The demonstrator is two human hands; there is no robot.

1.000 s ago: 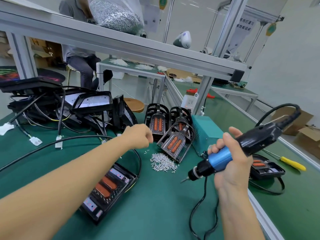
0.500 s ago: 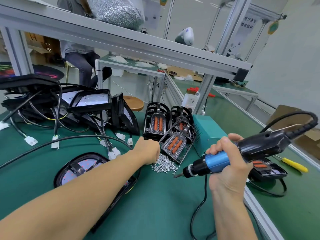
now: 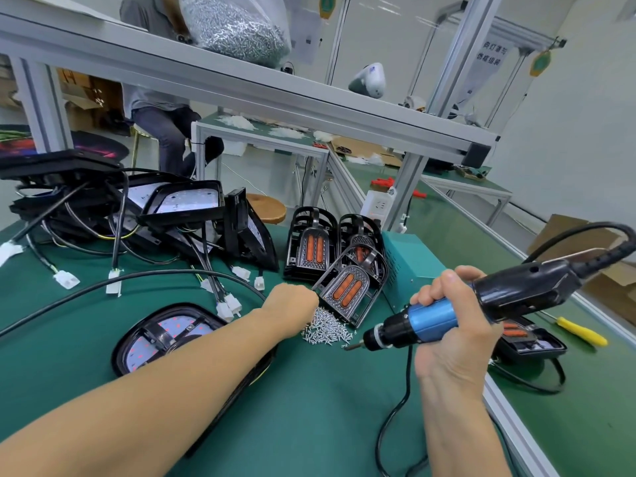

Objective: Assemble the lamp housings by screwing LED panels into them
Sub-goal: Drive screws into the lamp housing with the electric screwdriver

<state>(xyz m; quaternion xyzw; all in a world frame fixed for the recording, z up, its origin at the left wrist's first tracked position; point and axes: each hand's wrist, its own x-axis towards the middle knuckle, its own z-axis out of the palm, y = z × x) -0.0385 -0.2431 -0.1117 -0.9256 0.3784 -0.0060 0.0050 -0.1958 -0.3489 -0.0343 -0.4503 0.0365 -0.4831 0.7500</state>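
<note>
A black lamp housing with a white LED panel point(image 3: 165, 335) lies on the green mat, partly under my left forearm. My left hand point(image 3: 292, 304) hovers at the left edge of a pile of small silver screws point(image 3: 327, 330), its curled fingers dipping into the pile with the fingertips hidden. My right hand point(image 3: 447, 342) grips a blue and black electric screwdriver point(image 3: 499, 297). The tool lies nearly level, and its bit points left at the pile's right edge.
Small black housings with orange strips point(image 3: 344, 294) lean against a teal power box point(image 3: 409, 256). A tangle of wired housings point(image 3: 182, 204) fills the back left. Right of the rail lie another lamp point(image 3: 530, 342) and a yellow screwdriver point(image 3: 581, 332). A person sits beyond the bench.
My left hand has moved right and down from the housings onto the screw pile. The screwdriver has tilted flatter, and its bit has come close to the pile.
</note>
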